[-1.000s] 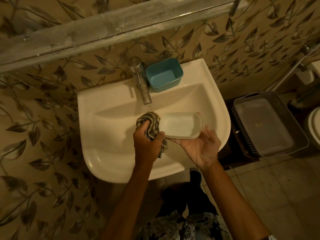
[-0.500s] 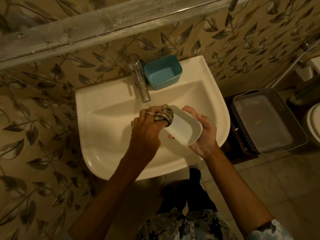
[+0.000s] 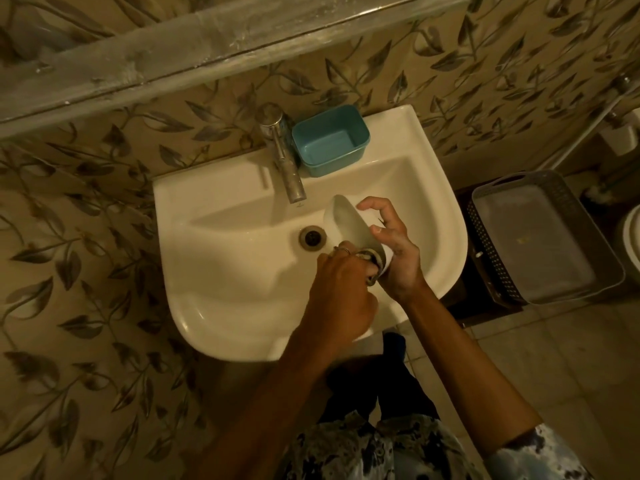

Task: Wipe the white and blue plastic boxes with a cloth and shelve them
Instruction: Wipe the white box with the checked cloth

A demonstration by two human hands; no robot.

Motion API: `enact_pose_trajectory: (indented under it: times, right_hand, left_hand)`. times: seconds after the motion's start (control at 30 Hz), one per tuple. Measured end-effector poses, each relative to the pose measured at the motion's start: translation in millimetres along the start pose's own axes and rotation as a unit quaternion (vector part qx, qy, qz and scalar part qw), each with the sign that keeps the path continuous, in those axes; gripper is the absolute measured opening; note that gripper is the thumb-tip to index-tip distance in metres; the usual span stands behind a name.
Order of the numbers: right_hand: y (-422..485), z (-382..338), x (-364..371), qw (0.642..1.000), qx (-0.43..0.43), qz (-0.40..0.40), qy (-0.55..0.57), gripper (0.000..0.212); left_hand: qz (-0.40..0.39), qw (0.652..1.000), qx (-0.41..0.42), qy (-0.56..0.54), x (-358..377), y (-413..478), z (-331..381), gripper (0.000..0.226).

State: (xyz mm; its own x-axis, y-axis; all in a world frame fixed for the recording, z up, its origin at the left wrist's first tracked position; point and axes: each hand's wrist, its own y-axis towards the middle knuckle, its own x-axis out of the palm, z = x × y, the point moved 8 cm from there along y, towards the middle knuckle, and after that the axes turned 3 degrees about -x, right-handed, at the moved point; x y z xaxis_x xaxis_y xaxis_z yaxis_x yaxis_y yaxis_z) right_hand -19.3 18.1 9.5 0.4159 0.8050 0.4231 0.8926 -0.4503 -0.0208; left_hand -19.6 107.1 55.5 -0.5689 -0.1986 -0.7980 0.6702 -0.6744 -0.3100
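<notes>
The white box (image 3: 346, 223) is tilted on end over the sink (image 3: 225, 271), centre right of the frame, its open side facing left. Our right hand (image 3: 398, 251) curls its grip round the box's outer wall. Our left hand (image 3: 341, 296) has its grip closed on the cloth (image 3: 375, 263), pressed to the box's lower end and mostly hidden between our hands. The blue box (image 3: 330, 140) sits on the sink rim, upper centre.

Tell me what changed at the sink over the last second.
The right hand tipped the white box from flat, mouth up, onto its edge, mouth facing left. The left hand carried the cloth from the box's left end to its near end. The blue box stays beside the tap.
</notes>
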Motion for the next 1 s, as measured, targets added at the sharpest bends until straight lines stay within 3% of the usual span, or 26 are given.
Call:
enact_pose_trajectory:
  times: [0.1,0.27,0.47,0.57,0.67,0.73,0.77,0.9,1.0]
  right_hand:
    - [1.0,-0.7,-2.1,0.999,-0.017,0.002,-0.031,0.030]
    - [-4.8,3.2,-0.6,1.000,-0.015,0.003,-0.004,0.027]
    - [-6.5,-1.6,6.5,0.999,-0.005,-0.034,0.040,0.025]
    - [-6.6,-0.1,5.4,0.999,-0.001,-0.037,0.009,0.026]
    - [-10.6,2.7,7.1,0.999,-0.011,-0.036,0.027,0.026]
    - [-13.9,5.1,4.5,0.998,-0.002,-0.028,0.056,0.028]
    - [-15.2,6.3,2.9,0.998,0.004,-0.025,0.064,0.028]
    - [-18.2,1.1,0.4,0.998,0.000,-0.035,0.047,0.022]
    - [-18.2,-2.2,-2.8,0.997,0.010,-0.042,0.059,0.023]
  left_hand:
    - [-0.101,0.978,-0.010,-0.180,-3.8,8.1,-4.0,0.031]
    - [-0.202,0.882,-0.174,-0.389,-1.2,7.6,-20.5,0.049]
    - [-0.203,0.682,-0.230,-0.664,2.0,14.2,-23.9,0.042]
    - [-0.170,0.625,-0.236,-0.724,-4.5,27.9,-31.9,0.039]
    - [-0.159,0.595,-0.252,-0.746,-9.3,35.6,-37.8,0.030]
    - [-0.151,0.605,-0.246,-0.742,-7.2,35.1,-36.6,0.030]
    - [-0.142,0.628,-0.236,-0.727,-5.2,35.0,-37.4,0.032]
    - [-0.112,0.766,-0.196,-0.602,0.1,28.1,-32.7,0.044]
    - [-0.153,0.862,-0.130,-0.466,6.1,11.4,-15.4,0.045]
